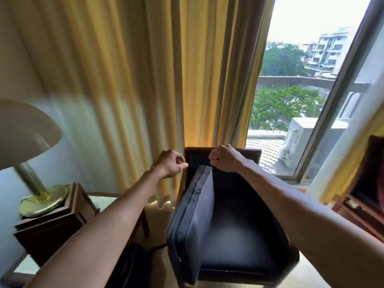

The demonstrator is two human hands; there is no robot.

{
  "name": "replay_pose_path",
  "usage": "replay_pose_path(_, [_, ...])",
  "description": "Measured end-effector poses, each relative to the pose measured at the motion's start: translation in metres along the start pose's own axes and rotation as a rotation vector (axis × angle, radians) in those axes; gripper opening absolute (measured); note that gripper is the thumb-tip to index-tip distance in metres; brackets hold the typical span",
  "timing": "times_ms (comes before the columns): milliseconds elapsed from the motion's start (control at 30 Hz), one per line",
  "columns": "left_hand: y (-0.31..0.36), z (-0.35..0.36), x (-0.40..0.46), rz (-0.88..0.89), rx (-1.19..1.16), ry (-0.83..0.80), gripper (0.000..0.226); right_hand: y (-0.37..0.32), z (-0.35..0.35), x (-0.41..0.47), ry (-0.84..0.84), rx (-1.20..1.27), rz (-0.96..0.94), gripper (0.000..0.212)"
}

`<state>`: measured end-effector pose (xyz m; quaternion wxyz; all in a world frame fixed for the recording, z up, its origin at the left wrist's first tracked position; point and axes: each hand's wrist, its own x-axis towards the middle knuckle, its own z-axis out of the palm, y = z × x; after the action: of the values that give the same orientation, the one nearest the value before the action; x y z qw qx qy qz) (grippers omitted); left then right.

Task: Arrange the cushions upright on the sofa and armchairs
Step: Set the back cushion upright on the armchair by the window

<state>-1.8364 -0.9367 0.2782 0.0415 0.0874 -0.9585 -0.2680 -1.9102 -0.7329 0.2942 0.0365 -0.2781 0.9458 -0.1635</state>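
A dark blue cushion (192, 221) stands on edge in a dark armchair (245, 235), leaning against the chair's left side. My right hand (225, 159) pinches the cushion's top corner, just in front of the chair's wooden back (251, 153). My left hand (172, 163) hovers beside the chair's top left corner with fingers curled and nothing in it, close to the cushion but apart from it.
A brass lamp (39, 196) with a white shade sits on a dark wooden box at left, on a glass side table (101, 201). Yellow curtains (128, 90) hang behind the chair. A window (291, 90) is at right, and dark furniture (369, 194) at the far right edge.
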Motion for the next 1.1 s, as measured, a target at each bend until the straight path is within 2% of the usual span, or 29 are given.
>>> replay_pose_path(167, [-0.013,0.079,0.059,-0.063,0.012,-0.086,0.033,0.063,0.036,0.049,-0.055,0.034,0.061,0.02])
replay_pose_path(300, [-0.047,0.137,0.098,-0.209,0.07,-0.115,0.064,0.1,0.085,0.098,-0.151,0.055,0.091,0.025])
replay_pose_path(467, [-0.083,0.192,0.113,-0.338,0.112,-0.231,0.097,0.134,0.151,0.137,-0.304,0.039,0.086,0.029])
replay_pose_path(567, [-0.097,0.218,0.112,-0.399,0.143,-0.337,0.119,0.147,0.186,0.15,-0.393,-0.018,0.005,0.045])
replay_pose_path(700, [-0.108,0.245,0.1,-0.528,0.161,-0.378,0.136,0.147,0.228,0.166,-0.47,-0.124,-0.15,0.068])
replay_pose_path(900, [-0.115,0.272,0.061,-0.685,0.183,-0.356,0.147,0.132,0.278,0.172,-0.568,-0.373,-0.453,0.108])
replay_pose_path(1100, [-0.11,0.282,0.038,-0.771,0.215,-0.341,0.133,0.116,0.299,0.167,-0.559,-0.466,-0.555,0.113])
